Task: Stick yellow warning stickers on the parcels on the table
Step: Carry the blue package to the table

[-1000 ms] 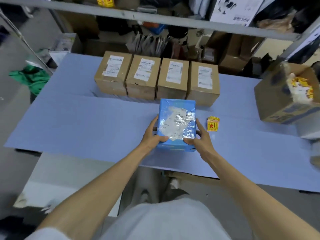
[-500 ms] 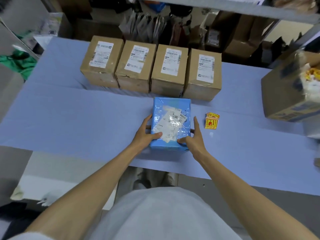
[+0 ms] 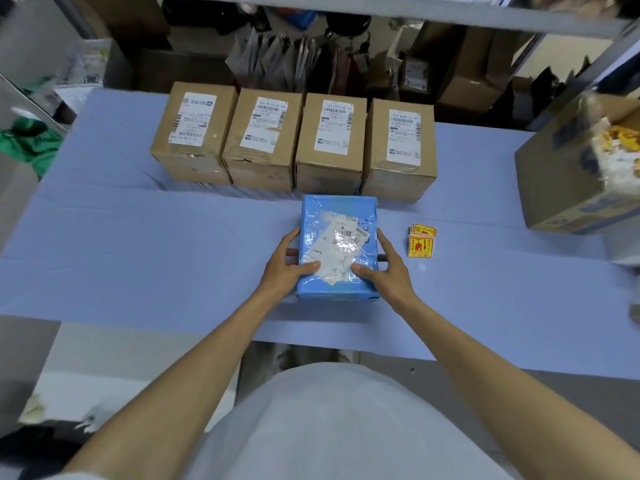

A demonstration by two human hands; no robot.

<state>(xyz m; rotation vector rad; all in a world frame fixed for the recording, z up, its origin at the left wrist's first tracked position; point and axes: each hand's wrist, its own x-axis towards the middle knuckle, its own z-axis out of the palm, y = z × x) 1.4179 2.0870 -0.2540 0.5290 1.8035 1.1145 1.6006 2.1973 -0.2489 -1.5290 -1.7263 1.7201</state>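
A blue parcel (image 3: 337, 216) with a crumpled white label under clear tape lies flat on the blue table (image 3: 138, 258), just in front of a row of brown boxes. My left hand (image 3: 285, 263) grips its left side, thumb on top. My right hand (image 3: 384, 268) grips its right side the same way. A small stack of yellow warning stickers (image 3: 421, 241) lies on the table to the right of the parcel, a short way from my right hand. Several brown cardboard parcels (image 3: 261, 140) with white shipping labels stand side by side behind the blue one.
A large open carton (image 3: 568, 188) holding yellow sticker sheets stands at the table's right edge. A shelf rail (image 3: 415, 6) runs overhead, with boxes and hanging bags behind the table. A green bag (image 3: 29, 140) lies to the left.
The blue parcel has come down from a raised tilt and been set flat on the table, closer to the brown boxes. Both hands stay on its sides.
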